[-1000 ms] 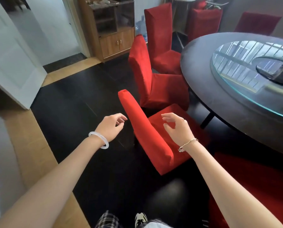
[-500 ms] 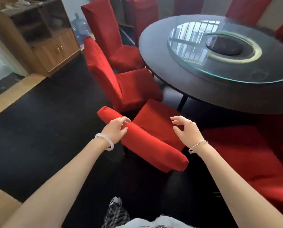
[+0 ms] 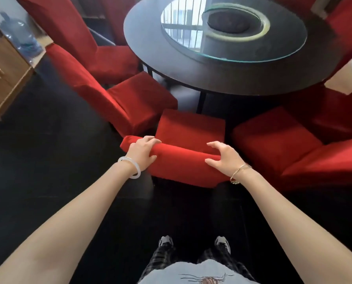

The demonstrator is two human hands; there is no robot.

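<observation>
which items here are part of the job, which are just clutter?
In the job: near red chair, left hand and right hand curled round its back.
Lying about: round table, chair on the left, chair on the right, wooden cabinet.

White bangle (image 3: 130, 167) left, gold bracelet (image 3: 239, 172) right, checked trousers (image 3: 165, 256), white top (image 3: 191, 273).
</observation>
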